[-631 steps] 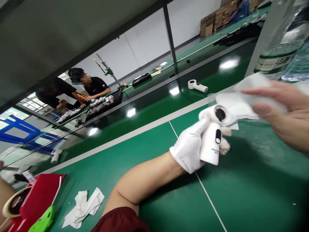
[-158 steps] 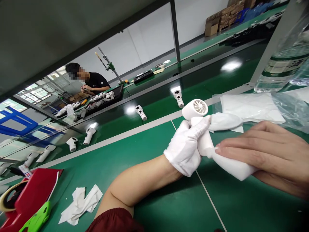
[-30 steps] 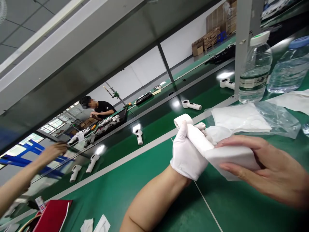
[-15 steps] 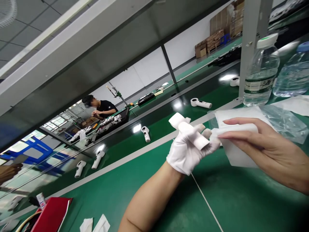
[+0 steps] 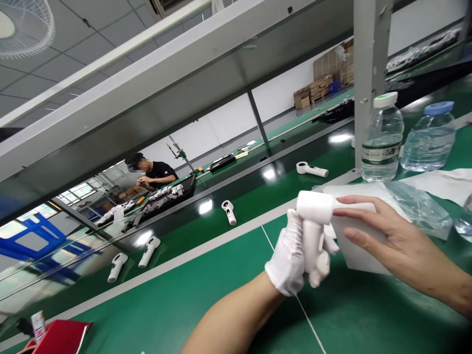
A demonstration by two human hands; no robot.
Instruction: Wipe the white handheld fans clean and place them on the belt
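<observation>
In a white glove, my left hand (image 5: 289, 263) is closed around the handle of a white handheld device (image 5: 315, 209) with a short cylindrical head. The device stands roughly upright, head on top. My bare right hand (image 5: 391, 233) is at the right end of that head, its fingers pinching a folded white wipe (image 5: 356, 205) against or close beside it. Behind and below the right fingers shows a white sheet (image 5: 363, 250); whether it joins the wipe I cannot tell.
Similar white devices (image 5: 312, 170) lie spaced along the dark green belt (image 5: 250, 196) beyond the bench (image 5: 155, 305). Two water bottles (image 5: 382, 142) stand by a grey post (image 5: 363, 73), near clear plastic film (image 5: 424, 206). A red object (image 5: 61, 337) sits lower left. Across the belt, a person (image 5: 158, 172) works.
My left hand has turned the device from lying slanted to upright, head toward the right hand. The right hand with the wipe has moved to the head. The view has shifted slightly.
</observation>
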